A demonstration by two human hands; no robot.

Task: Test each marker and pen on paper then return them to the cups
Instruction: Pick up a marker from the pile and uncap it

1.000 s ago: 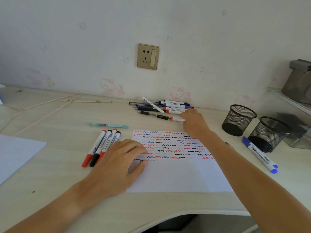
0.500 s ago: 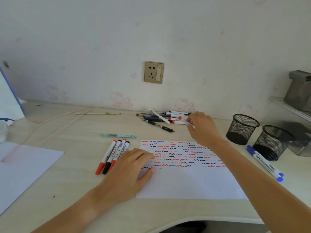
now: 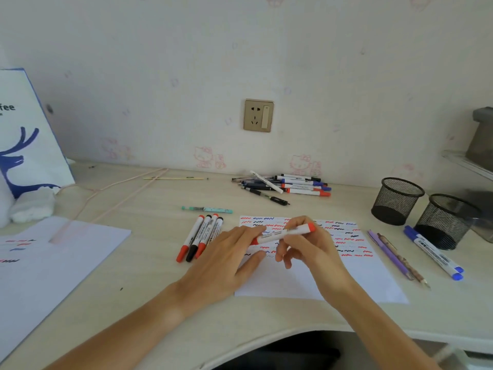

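2 black mesh cups (image 3: 396,200) stand at right on the desk (image 3: 149,279); no contents visible. Right hand (image 3: 306,252) grips a red marker (image 3: 284,233) over the scribbled paper (image 3: 368,276). Left hand (image 3: 226,260) pinches its cap end.

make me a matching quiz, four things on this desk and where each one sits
Things:
1. red marker
2. teal pen
3. two blue markers
4. pen pile

Places:
a. by the wall under the socket
b. in front of the mesh cups
c. held in both hands over the paper
d. alone, just beyond the row of four markers

Pairs: 1-c, 2-d, 3-b, 4-a
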